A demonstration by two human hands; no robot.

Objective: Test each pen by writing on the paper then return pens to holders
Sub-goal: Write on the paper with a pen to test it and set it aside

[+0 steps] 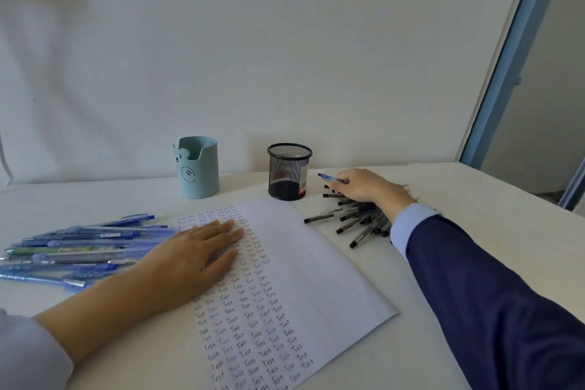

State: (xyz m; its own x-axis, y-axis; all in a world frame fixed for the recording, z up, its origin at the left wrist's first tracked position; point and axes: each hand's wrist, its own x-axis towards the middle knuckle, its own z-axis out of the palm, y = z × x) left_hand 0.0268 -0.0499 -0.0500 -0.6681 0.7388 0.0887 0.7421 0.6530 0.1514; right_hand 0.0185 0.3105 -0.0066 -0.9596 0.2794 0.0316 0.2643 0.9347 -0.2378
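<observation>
Right hand (368, 187) on blue pen (329, 178) — table's far edge.

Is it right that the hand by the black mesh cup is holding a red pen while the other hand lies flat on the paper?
Not quite. The head view shows the right hand beside the black mesh cup holding a blue pen, not a red one. The left hand does lie flat on the paper.
</observation>
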